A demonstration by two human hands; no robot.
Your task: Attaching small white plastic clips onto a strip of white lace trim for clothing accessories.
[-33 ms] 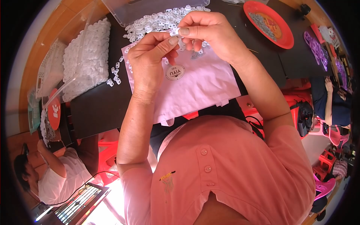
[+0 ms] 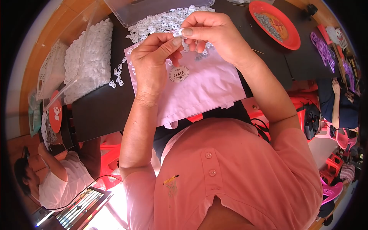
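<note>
Between my two hands is a small white plastic piece with dark holes (image 2: 177, 34), held over the far end of a pink cloth bag. My left hand (image 2: 152, 53) pinches it from the left between thumb and forefinger. From the right, the thumb and fingers of my right hand (image 2: 214, 32) close on the same piece, hiding part of it. Beneath them the pink bag (image 2: 207, 84), with a round printed mark, lies on the dark table. A heap of similar white pieces (image 2: 153, 23) is spread just beyond my hands. Small grey bits (image 2: 202, 56) lie on the bag below my right hand.
A clear plastic bin (image 2: 126, 11) stands behind the heap. At left is a big block of white pieces (image 2: 90, 57); a few loose ones (image 2: 119, 74) lie beside it. A red plate (image 2: 293, 38) at right holds small grey metal parts. Another person (image 2: 63, 172) sits at lower left.
</note>
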